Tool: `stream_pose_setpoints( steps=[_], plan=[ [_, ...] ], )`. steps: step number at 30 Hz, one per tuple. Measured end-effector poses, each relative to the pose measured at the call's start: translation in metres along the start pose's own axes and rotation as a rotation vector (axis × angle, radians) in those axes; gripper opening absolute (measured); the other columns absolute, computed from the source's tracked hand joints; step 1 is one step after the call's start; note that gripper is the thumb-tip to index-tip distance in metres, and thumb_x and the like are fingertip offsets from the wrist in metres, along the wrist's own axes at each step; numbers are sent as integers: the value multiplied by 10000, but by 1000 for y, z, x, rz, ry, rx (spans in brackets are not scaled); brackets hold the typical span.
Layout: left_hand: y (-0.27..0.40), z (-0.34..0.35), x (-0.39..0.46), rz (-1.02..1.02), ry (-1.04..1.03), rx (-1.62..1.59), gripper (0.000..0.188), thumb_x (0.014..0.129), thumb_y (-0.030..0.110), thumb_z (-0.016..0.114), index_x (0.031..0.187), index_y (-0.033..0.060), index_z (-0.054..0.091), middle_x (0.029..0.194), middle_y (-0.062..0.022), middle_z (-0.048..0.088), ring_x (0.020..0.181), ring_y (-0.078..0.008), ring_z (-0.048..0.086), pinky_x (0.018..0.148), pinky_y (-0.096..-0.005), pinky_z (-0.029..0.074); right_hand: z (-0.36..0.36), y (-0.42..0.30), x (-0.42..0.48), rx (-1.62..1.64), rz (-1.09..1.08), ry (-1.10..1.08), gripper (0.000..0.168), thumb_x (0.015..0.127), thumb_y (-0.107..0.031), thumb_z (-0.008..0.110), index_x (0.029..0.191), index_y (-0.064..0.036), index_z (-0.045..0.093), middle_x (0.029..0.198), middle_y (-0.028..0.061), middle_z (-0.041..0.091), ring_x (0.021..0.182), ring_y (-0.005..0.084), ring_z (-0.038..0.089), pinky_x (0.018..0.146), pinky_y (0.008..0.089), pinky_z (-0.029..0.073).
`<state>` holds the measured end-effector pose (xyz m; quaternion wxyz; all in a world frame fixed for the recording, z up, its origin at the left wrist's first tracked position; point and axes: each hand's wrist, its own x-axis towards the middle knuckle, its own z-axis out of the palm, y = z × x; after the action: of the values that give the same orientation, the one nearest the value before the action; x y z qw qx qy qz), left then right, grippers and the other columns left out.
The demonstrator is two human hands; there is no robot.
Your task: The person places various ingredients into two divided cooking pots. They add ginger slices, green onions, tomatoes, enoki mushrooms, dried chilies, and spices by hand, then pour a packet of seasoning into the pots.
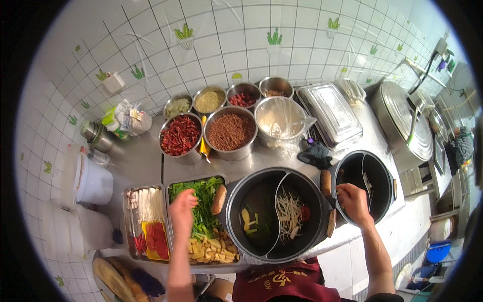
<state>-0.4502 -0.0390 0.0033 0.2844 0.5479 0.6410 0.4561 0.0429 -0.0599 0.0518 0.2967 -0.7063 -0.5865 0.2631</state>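
My left hand (185, 204) is over the metal tray of cut green vegetables (205, 205) and sliced ginger or garlic (213, 249); whether it holds anything is unclear. My right hand (351, 200) is over the left half of the right divided black pot (381, 188), its fingers bent down; what is between them is hidden. Between my hands stands a larger divided black pot (260, 255) with wooden-looking handles. Its left half holds pale slices and green pieces in liquid, its right half enoki-like strands (288, 211) and a red slice (305, 213).
A tray (126, 226) of mushrooms and tomato slices lies at the left. Steel pots of dried chillies (180, 135), peppercorns (231, 132) and other spices stand behind, beside a film-covered pot (281, 120) and a lidded metal pan (332, 113). A large lidded stockpot (403, 120) stands right.
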Motion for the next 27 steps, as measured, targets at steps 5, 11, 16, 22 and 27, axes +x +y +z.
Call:
stream_pose_setpoints(
  steps=[5, 11, 16, 22, 27],
  plan=[
    [48, 82, -4, 80, 59, 237, 195, 938, 69, 561, 1114, 62, 644, 1033, -139, 626, 951, -290, 607, 839, -393, 491, 29, -35, 59, 10, -279, -183, 147, 868, -57, 603, 972, -13, 697, 944, 194, 676, 871, 372, 662, 752, 397, 527],
    [32, 105, -5, 213, -34, 695, 338, 939, 254, 607, 1234, 91, 590, 1136, -136, 579, 1017, -346, 590, 804, -441, 530, 80, -91, 171, -119, -678, -273, 177, 886, -150, 592, 990, -45, 687, 942, 186, 674, 861, 384, 647, 747, 441, 517],
    [29, 110, 0, 273, 109, 786, 291, 876, 330, 683, 1065, 110, 660, 1036, -45, 625, 871, -255, 645, 649, -386, 563, 164, -158, 302, -132, -806, -182, 221, 856, -178, 604, 1032, -69, 678, 937, 178, 669, 906, 363, 643, 782, 438, 515],
    [35, 111, 2, 126, -45, 720, 288, 924, 324, 642, 1102, 98, 664, 1060, -77, 637, 916, -279, 645, 678, -374, 557, 256, -178, 415, -409, -487, -416, 402, 837, -280, 595, 1230, -199, 613, 1267, 174, 543, 1143, 376, 567, 942, 455, 490],
    [1, 111, -25, 66, -31, 650, 289, 914, 206, 644, 1170, 72, 637, 1129, -127, 636, 1001, -308, 633, 828, -373, 534, 300, -180, 417, -598, -289, -547, 668, 773, -292, 631, 1411, -333, 437, 1437, 154, 376, 1291, 429, 432, 1040, 538, 408]
  ],
)
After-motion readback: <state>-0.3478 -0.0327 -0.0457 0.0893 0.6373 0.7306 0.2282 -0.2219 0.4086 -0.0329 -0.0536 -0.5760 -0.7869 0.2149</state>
